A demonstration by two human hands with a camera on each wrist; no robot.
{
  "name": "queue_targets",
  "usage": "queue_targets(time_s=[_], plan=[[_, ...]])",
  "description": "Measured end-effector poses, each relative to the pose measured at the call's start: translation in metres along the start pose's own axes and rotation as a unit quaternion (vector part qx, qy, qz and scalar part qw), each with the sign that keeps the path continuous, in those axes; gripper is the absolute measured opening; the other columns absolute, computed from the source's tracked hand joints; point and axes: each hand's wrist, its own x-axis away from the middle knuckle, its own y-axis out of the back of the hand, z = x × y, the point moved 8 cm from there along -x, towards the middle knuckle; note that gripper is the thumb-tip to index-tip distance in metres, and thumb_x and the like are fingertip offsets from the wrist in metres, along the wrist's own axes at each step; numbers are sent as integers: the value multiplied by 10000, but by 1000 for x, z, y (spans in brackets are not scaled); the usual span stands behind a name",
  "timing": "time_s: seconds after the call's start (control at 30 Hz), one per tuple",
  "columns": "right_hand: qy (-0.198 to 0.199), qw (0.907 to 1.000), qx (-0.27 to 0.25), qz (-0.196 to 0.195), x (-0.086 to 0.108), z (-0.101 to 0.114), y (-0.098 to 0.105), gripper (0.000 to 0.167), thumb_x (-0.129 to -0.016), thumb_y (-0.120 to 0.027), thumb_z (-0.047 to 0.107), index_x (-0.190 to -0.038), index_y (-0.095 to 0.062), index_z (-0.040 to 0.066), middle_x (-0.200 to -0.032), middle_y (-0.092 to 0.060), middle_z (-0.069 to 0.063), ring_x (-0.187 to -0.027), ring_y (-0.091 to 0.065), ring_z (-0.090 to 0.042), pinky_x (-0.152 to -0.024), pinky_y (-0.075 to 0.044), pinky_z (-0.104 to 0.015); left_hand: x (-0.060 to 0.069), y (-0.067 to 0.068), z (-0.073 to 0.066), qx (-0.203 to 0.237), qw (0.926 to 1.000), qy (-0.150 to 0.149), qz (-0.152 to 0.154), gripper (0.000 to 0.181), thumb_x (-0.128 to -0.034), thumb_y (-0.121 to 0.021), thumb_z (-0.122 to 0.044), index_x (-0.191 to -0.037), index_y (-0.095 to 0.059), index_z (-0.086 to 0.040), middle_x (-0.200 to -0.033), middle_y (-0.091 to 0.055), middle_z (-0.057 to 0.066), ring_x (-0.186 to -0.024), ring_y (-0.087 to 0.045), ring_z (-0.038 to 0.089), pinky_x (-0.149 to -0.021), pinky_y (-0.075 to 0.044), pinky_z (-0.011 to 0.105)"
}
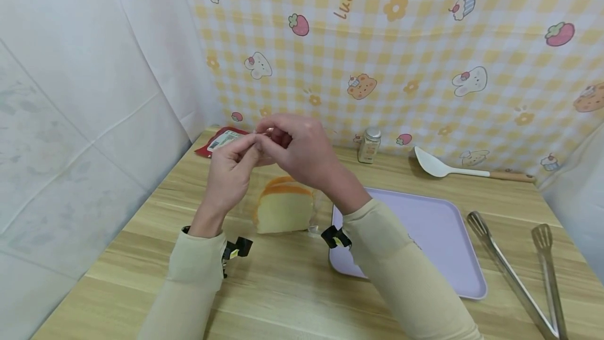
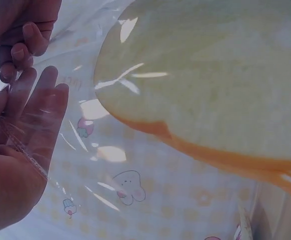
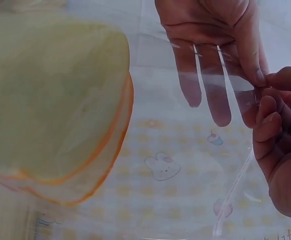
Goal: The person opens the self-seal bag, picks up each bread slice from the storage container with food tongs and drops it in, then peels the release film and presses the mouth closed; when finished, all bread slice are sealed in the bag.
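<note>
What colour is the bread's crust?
The crust is orange; the left wrist view shows it best, close up.

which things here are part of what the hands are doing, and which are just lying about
Part of the job:
- left hand and right hand, pinching the bag
- clear bag
- bread slices inside it

Apparently just lying about:
- red packet
- shaker jar
- white utensil
- lilac tray
- metal tongs
</note>
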Motion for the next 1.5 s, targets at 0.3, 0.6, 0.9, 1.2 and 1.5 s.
queue_targets(time_s=[0.3,0.6,0.9,1.2,1.5], plan=[[-16,9998,173,-131,1,5,3,112,-1009,-625,42,-967,-717,-8,-705,-648,-74,-592,-583,-152,-587,-490,-233,3,0,-2,-404,9992,27,-66,330,-1073,-514,36,-1375,-631,99,-1194,-761,208,-956,-752,-6,-883,-607,218],[37,9998,107,133,3,7,5,85,-975,-747,68,-1008,-748,-10,-821,-706,-99,-685,-626,-172,-657,-530,-229,2,-1,-6,-523,9984,-195,-63,281,-1072,-535,24,-1290,-695,101,-1133,-784,151,-967,-753,22,-877,-611,229],[-22,9994,83,327,2,6,7,72,-977,-755,80,-984,-771,10,-825,-727,-89,-662,-619,-156,-641,-527,-235,4,-2,-7,-834,9959,-354,59,260,-1058,-533,64,-1247,-701,127,-1092,-748,298,-912,-730,0,-852,-595,190],[297,9985,438,146,4,12,9,99,-994,-700,50,-934,-770,12,-803,-722,-80,-649,-596,-151,-627,-509,-234,5,-3,-9,-1063,9938,-318,78,272,-1070,-524,36,-1253,-717,90,-1055,-753,270,-908,-743,68,-856,-588,182],[241,9967,715,309,6,10,4,91,-1032,-655,72,-991,-705,8,-848,-669,-88,-712,-579,-178,-649,-490,-236,5,-5,-10,-1066,9936,-351,99,276,-1063,-526,55,-1271,-700,110,-1138,-745,298,-913,-723,-19,-868,-589,177]])
